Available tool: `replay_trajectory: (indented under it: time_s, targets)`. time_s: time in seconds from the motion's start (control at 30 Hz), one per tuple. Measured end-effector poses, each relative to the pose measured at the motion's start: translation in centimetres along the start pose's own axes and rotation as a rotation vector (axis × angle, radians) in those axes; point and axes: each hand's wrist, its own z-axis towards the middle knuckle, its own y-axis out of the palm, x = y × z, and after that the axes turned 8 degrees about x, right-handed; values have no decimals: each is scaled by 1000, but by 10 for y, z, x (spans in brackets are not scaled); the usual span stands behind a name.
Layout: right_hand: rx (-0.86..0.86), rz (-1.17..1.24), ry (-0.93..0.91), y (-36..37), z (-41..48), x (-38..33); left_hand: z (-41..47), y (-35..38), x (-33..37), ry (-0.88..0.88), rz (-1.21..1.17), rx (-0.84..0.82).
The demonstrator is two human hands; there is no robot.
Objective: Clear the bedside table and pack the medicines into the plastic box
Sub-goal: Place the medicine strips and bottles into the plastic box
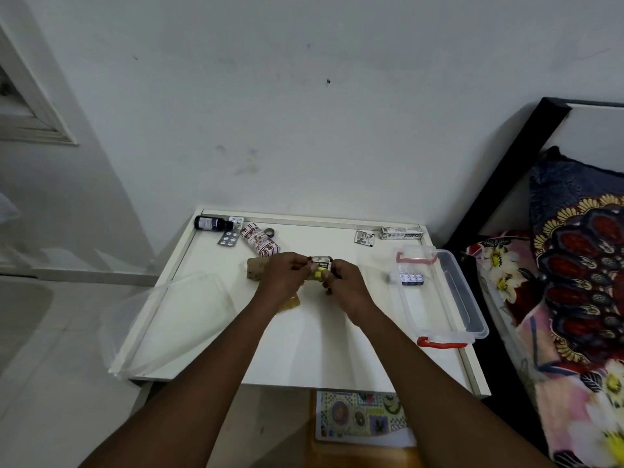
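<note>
1. Head view, task item: the small medicine packet [321,261], printed and with a yellow part, is held just above the middle of the bedside table [320,339], between both hands
2. Finger state: the left hand [285,275] pinches the packet's upper left edge; the right hand [344,285] has its fingers curled round the right side and the yellow part
3. Handling, as a judgement: the packet looks light, thin and pliable; take it by the edges with a light pinch, since a hard squeeze may crush the contents; one hand should suffice to carry it
4. Destination: the plastic box [472,319] stands open at the right edge of the table, with a red handle at each end; a dark blister pack [411,279] lies at its far end; the clear lid [169,319] lies at the near left corner and overhangs the edge
5. Items awaiting packing: at the far left corner, a dark bottle [211,223] on its side, a blister strip [228,238], a printed cylindrical pack [259,241] and a small ring [269,232] just beside it; at the far right corner, a sachet [364,237] and a tube carton [401,233]
6. Obstructions: a brown block [255,272] lies partly under the left hand; nothing shows on the table between the packet and the box; the bed [574,265] stands just beside the right edge
</note>
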Motion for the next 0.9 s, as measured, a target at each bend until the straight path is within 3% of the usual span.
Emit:
replay_trajectory:
  time_s: [0.2, 0.37, 0.43, 0.5, 0.57, 0.63, 0.77, 0.9]
  targets:
    - [23, 173, 17, 5, 0, -7, -6, -9, 6, -277, -224, -114]
    - [63, 212, 82, 9, 2, -12, 1, -13, 13, -412, -304, -44]
    - [175, 28, 73, 3, 8, -10, 5, -19, 13, -431, -323, -11]
    - [277, -377, -64, -5, 16, -3, 8, -26, 14, -444, -351, 19]
    - [226, -707, -148, -8, 24, 2, 9, -30, 14, -439, -371, 28]
    - [210, -888, -153, -5, 36, 2, 7, -34, 14, -419, -363, 23]
    - [204, -1039, -101, 1, 55, -5, 7, -40, 11, -379, -343, 16]
    - [186, -1095, -180, 6, 36, 0, 10, -47, 9, -377, -354, 1]
